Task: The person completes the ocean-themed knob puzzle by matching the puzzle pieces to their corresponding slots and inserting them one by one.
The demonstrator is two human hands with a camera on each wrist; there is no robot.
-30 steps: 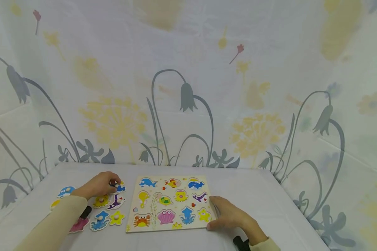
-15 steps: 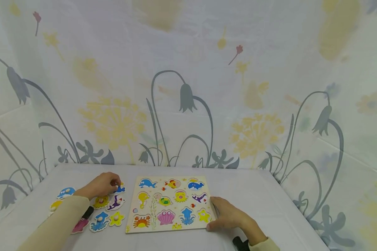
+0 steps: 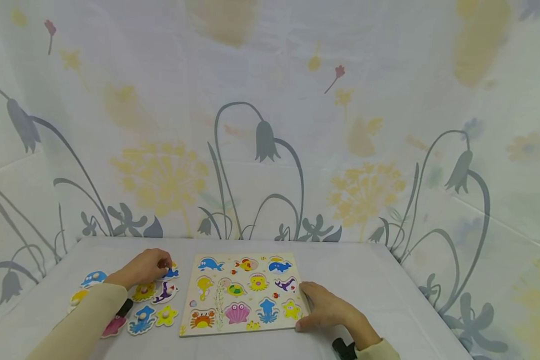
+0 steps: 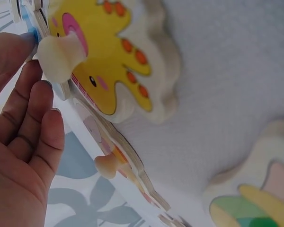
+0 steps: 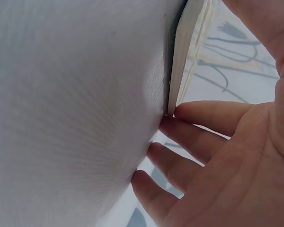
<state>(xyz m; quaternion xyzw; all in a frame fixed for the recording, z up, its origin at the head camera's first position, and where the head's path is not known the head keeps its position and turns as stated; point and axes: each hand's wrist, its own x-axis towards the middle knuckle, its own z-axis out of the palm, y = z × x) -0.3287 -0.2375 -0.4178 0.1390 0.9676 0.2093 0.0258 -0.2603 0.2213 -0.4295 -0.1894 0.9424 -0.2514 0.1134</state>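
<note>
1. Two hands work at the table (image 3: 351, 270): the left hand (image 3: 139, 268) is at the loose pieces, and the right hand (image 3: 330, 312) is at the puzzle board (image 3: 247, 298).
2. Left fingers seem to pinch the blue whale piece (image 3: 173, 273) with thumb and fingertip; its knob is hidden, so I judge this by the bent fingers.
3. Compared with one second ago, these fingers look drawn closer together. The whale piece keeps almost the same place, left of the board and apart from it. This suggests that the grip is just being settled, and the piece is not yet lifted.
4. Right fingers lie rather straight and touch the board's right side, grasping nothing around; they probably steady it. This contact is unchanged.
5. Near the left hand lie the yellow octopus piece (image 3: 140, 292), the purple shark piece (image 3: 165, 293), the blue squid piece (image 3: 141, 322) and the yellow starfish piece (image 3: 166, 316). The pink shell piece (image 3: 113, 327) is partly covered by the sleeve (image 3: 92, 320).
</note>
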